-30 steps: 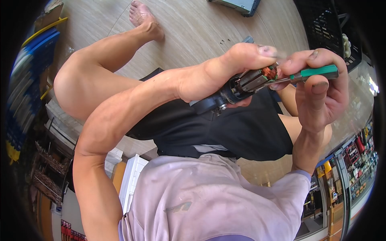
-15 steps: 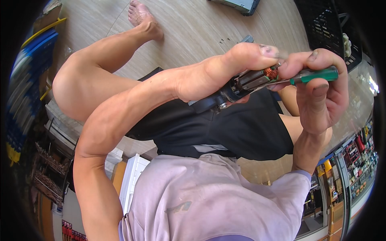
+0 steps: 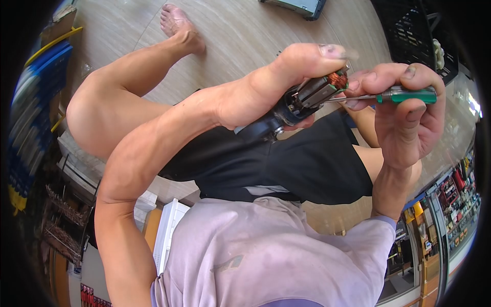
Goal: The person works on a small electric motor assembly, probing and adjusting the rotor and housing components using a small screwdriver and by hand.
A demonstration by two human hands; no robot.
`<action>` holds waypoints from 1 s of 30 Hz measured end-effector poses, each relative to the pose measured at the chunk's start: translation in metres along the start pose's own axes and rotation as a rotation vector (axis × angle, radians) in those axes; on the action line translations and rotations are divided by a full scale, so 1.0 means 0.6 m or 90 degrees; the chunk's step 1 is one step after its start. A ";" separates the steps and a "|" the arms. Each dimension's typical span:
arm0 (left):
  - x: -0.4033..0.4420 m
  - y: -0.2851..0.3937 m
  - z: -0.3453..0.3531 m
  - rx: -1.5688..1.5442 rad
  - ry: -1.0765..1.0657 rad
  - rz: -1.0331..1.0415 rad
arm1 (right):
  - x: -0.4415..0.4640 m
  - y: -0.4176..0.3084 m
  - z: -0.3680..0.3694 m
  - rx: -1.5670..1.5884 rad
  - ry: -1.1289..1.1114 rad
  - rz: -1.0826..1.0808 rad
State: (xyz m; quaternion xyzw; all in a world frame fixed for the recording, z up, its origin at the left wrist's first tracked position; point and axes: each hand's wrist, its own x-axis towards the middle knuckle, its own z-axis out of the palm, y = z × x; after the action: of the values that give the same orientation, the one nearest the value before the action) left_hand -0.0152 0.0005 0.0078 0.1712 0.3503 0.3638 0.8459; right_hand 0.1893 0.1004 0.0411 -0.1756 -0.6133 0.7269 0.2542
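In the middle right, my left hand (image 3: 271, 84) is wrapped round a black tool body (image 3: 266, 125) with an exposed motor (image 3: 318, 93), its copper windings facing right. My right hand (image 3: 409, 130) grips a screwdriver (image 3: 409, 95) with a green handle, between the thumb and fingers. The thin metal shaft points left, and its tip is close to the motor's lower right side; whether it touches cannot be made out. My left thumb lies above the motor, and the other left fingers are mostly hidden beneath it.
A grey metal box (image 3: 302, 6) stands on the floor at the top. Black crates (image 3: 409, 30) are at the upper right, and blue items (image 3: 48, 66) at the left. Shelves with many small goods (image 3: 455, 199) stand at the lower right. A white slatted object (image 3: 169, 230) is beside my torso.
My left hand and the motor have shifted slightly left and up. The screwdriver has moved a little right, away from the motor, and more of its shaft shows.
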 end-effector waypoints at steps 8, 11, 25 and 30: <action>0.000 0.002 0.000 -0.018 -0.005 -0.018 | -0.001 0.000 0.001 -0.017 -0.013 0.007; 0.004 -0.006 -0.005 -0.027 -0.023 -0.005 | -0.001 0.000 0.002 -0.019 -0.013 0.001; 0.004 -0.003 -0.003 -0.027 0.007 -0.029 | 0.005 -0.002 0.006 -0.092 -0.042 -0.028; 0.007 -0.008 -0.003 -0.029 0.024 -0.045 | 0.006 -0.001 0.006 -0.117 -0.058 -0.044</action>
State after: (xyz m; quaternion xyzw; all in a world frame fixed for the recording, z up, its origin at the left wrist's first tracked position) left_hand -0.0121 0.0002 0.0021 0.1327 0.3640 0.3444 0.8552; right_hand 0.1845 0.0995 0.0423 -0.1437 -0.6937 0.6658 0.2340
